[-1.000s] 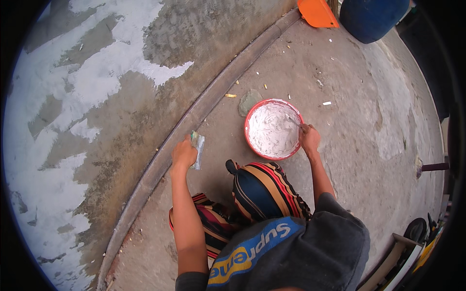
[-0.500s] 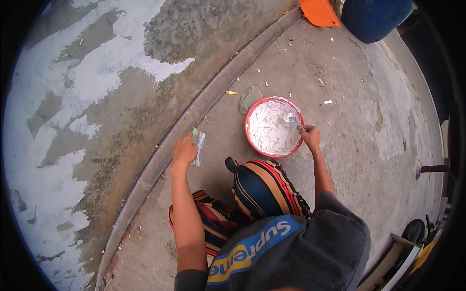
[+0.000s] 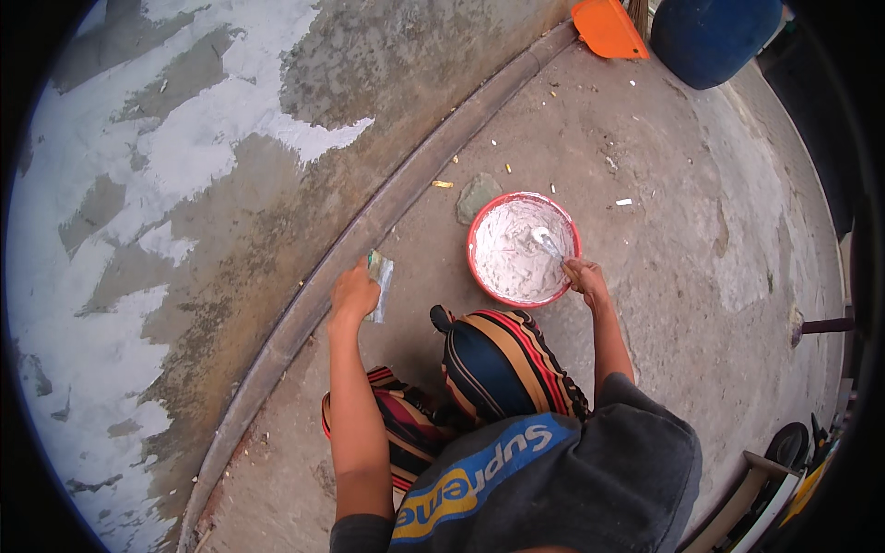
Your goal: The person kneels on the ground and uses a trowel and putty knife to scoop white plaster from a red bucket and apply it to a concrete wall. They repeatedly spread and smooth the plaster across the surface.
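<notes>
A red basin (image 3: 474, 270) of thick whitish putty (image 3: 507, 249) stands on the concrete floor ahead of my knees. My right hand (image 3: 584, 278) is closed round the handle of a small putty knife (image 3: 549, 243) at the basin's right rim. The knife's coated tip lies over the putty. To the left, my left hand (image 3: 354, 293) grips a wide flat scraper (image 3: 381, 284) with a greyish blade, held beside the foot of the wall. My fingers hide part of its handle.
On the left rises a grey wall (image 3: 230, 198) patched with white putty, a raised kerb (image 3: 369, 221) along its base. A flat stone (image 3: 478, 197) lies by the basin. Farther off are an orange dustpan (image 3: 610, 29) and a blue barrel (image 3: 710, 37). A short pipe (image 3: 827, 325) sticks out at right.
My right hand has shifted slightly down and left, moving the putty knife's tip a little leftward over the putty. My left hand with the scraper has barely moved.
</notes>
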### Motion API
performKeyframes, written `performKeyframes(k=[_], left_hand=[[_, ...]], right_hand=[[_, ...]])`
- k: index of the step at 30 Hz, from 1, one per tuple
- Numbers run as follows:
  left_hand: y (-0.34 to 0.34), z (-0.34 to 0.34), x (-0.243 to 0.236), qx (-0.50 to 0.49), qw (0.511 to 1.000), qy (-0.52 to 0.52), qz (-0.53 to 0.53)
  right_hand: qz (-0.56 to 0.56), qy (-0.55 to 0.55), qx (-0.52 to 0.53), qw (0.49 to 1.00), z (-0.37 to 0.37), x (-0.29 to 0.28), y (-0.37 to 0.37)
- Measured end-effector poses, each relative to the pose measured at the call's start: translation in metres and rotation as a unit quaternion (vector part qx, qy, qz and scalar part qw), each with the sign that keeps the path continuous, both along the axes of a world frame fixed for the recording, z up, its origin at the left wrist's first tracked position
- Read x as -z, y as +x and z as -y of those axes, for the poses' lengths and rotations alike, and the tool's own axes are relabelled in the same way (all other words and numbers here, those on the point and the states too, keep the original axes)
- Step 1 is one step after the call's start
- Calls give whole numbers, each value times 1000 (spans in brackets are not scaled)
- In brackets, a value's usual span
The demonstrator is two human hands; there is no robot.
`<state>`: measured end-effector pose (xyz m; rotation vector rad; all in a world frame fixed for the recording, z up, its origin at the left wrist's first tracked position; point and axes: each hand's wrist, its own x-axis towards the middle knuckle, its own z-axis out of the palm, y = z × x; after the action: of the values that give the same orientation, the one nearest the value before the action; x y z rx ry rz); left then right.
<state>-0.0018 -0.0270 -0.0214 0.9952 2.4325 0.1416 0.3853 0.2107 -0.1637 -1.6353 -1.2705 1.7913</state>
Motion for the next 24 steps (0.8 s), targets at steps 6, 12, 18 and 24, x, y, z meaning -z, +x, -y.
performKeyframes(k=[6,12,18,24], left_hand=[[1,0,-2,-7,1000,-4,4],[0,-1,-2,-5,1000,-13,-1],[1,-3,-5,-20,1000,-11,13],[1,0,-1,-8,1000,-1,0]], right_hand=[[92,188,-28,977,-2,-2,-11],[105,202,-23,973,-11,18,-2],[4,39,18,999,-9,-10,-7],[-56,-20,17,998,-8,-25,-12]])
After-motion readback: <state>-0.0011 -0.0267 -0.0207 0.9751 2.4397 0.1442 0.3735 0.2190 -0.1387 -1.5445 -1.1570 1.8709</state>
